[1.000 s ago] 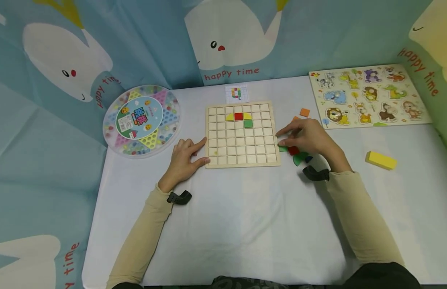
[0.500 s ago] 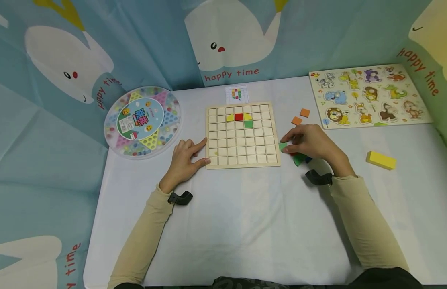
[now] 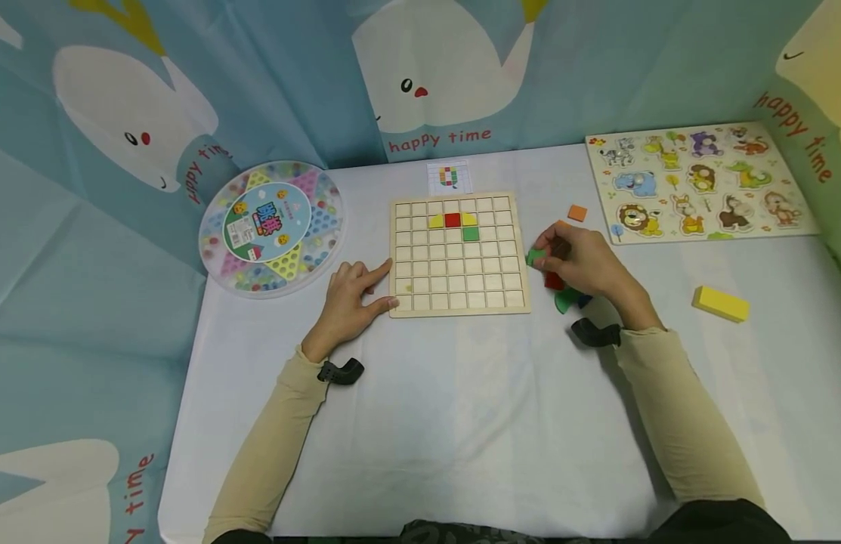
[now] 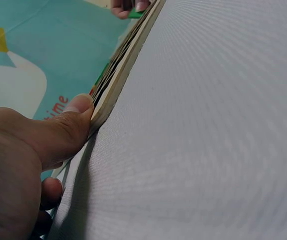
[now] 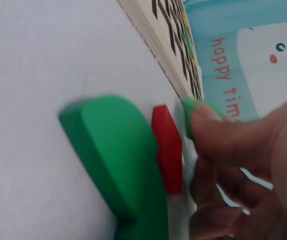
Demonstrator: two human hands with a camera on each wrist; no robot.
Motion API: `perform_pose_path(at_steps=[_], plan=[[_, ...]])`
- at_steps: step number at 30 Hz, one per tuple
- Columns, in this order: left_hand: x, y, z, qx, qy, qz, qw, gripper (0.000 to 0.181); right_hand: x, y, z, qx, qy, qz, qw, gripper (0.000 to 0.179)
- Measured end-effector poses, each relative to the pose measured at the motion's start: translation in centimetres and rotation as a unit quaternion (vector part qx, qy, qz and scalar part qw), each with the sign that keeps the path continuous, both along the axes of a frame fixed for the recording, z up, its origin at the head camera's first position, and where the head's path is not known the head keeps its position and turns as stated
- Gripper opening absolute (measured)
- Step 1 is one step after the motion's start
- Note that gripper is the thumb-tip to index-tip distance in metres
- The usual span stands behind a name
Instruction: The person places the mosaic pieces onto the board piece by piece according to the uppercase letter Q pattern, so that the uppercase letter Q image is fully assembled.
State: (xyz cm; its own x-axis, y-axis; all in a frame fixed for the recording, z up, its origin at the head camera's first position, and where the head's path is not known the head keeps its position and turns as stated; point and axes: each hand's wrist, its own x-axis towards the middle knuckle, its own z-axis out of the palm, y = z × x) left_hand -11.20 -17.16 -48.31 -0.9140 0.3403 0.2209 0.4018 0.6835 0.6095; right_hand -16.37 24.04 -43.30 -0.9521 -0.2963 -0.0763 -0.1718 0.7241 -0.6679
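In the head view, my left hand (image 3: 345, 310) touches the left edge of a gridded wooden board (image 3: 454, 289) with outstretched forefinger and thumb; the left wrist view has the thumb (image 4: 71, 125) against the board's corner. Beyond the board's right edge, my right hand (image 3: 586, 261) pinches a green tile (image 3: 534, 258) between thumb and fingers. On the board lie a red tile (image 3: 452, 220), a yellow piece (image 3: 437, 221) on either side of it, and another green tile (image 3: 471, 234). Below the right hand are a loose red tile (image 5: 167, 150) and a green curved piece (image 5: 118, 150).
A small patterned card (image 3: 449, 180) lies behind the board. Far left sits a round Chinese checkers set (image 3: 267, 230); an animal puzzle (image 3: 672, 181) occupies the back right. Near it are an orange tile (image 3: 577, 213), another partly hidden, and a yellow block (image 3: 721, 304). A dark blue piece (image 3: 585, 301) shows beside the green curved one.
My right hand has taken up the green tile from beside the board and moved it slightly away from me, uncovering the red tile. The left hand stays at the board's edge.
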Motion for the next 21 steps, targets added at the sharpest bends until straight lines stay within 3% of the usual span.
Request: perform_pose_path(at_steps=[6, 21], plan=[[0.0, 0.0, 0.0, -0.006, 0.001, 0.0, 1.0, 0.072, -0.4, -0.5, -0.1, -0.035, 0.021, -0.04, 0.9984, 0.024], [-0.1, 0.0, 0.3, 0.0, -0.015, 0.004, 0.9999, 0.073, -1.6, -2.9, -0.3, -0.098, 0.056, -0.072, 0.9911, 0.027]])
